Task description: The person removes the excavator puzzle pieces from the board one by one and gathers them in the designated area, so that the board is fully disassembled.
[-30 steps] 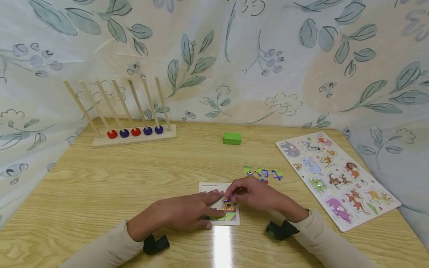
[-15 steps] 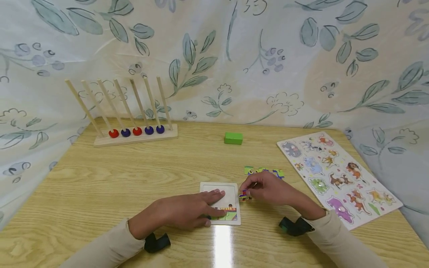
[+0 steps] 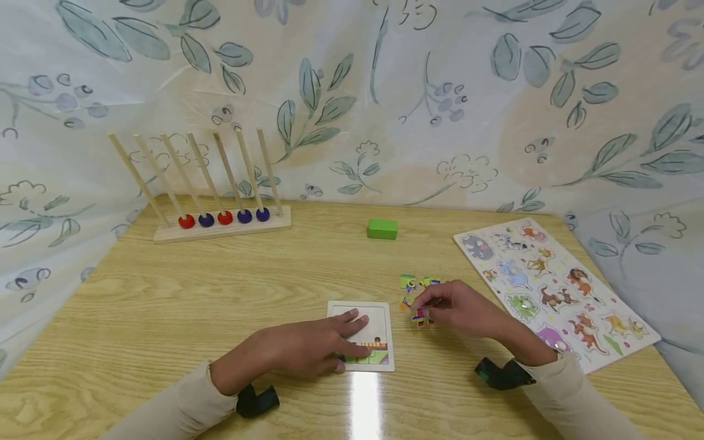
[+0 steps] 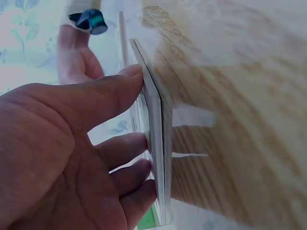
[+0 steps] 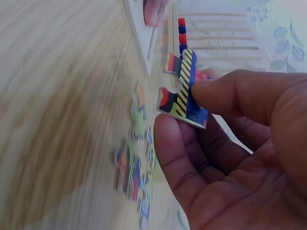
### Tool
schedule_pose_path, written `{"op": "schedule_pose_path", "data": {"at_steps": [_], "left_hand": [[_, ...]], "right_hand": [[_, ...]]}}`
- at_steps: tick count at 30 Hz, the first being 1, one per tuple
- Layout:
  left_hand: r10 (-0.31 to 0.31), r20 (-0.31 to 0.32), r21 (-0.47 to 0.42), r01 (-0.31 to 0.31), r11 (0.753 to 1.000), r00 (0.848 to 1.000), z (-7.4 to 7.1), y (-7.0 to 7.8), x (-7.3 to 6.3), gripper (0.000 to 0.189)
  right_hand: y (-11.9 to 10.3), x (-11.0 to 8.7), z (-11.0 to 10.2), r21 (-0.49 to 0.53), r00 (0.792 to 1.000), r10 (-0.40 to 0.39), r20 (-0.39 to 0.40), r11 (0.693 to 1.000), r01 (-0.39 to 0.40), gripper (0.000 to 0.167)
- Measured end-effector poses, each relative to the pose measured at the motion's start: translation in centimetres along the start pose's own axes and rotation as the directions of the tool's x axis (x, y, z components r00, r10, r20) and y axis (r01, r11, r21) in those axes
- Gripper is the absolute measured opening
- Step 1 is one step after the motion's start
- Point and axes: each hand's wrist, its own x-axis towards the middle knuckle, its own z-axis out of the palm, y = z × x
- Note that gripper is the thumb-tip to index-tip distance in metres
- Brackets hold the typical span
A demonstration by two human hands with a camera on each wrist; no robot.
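A small white puzzle tray [image 3: 371,318] lies flat on the table, with pieces showing green ground and a striped band fitted along its near side. My left hand [image 3: 305,348] rests across its left part with the fingers straight; the left wrist view has the thumb and fingertips on the tray's face. To the right of the tray, my right hand [image 3: 467,311] pinches a jigsaw piece [image 5: 184,91] between thumb and fingers. That piece carries a yellow-and-black striped band, blue and red. Several loose jigsaw pieces [image 3: 408,283] lie just beyond the right hand, partly hidden by it.
At the right lies a big animal peg puzzle board [image 3: 541,293], its near corner behind the right wrist. A green block [image 3: 382,229] sits at the back. Back left stands a wooden peg abacus [image 3: 222,229] with red and blue beads. A patterned cloth [image 3: 352,110] hangs behind the table.
My right hand has lifted the striped jigsaw piece off the tray and carried it right, close to the loose pieces. The left hand has stayed on the tray.
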Motion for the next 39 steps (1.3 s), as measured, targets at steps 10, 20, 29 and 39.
{"op": "schedule_pose_path", "data": {"at_steps": [10, 20, 29, 39], "left_hand": [[0.002, -0.015, 0.025, -0.001, 1.0, 1.0, 0.1, 0.0, 0.0, 0.047], [0.005, -0.011, 0.037, -0.004, 0.999, 1.0, 0.1, 0.0, 0.0, 0.047], [-0.011, -0.016, 0.024, 0.011, 1.0, 1.0, -0.1, 0.1, 0.0, 0.047], [-0.005, -0.007, 0.03, 0.005, 1.0, 1.0, -0.2, 0.0, 0.1, 0.048]], "right_hand": [[1.2, -0.7, -1.3, -0.045, 0.998, -0.013, -0.063, 0.999, 0.01, 0.016], [1.9, -1.6, -2.4, -0.068, 0.997, -0.009, -0.08, 0.998, 0.003, 0.02], [2.1, -2.1, -3.3, -0.136, 0.994, 0.009, -0.109, 0.99, -0.023, 0.019], [3.6, -2.4, -4.3, -0.164, 0.991, 0.063, -0.117, 0.983, -0.082, 0.016]]}}
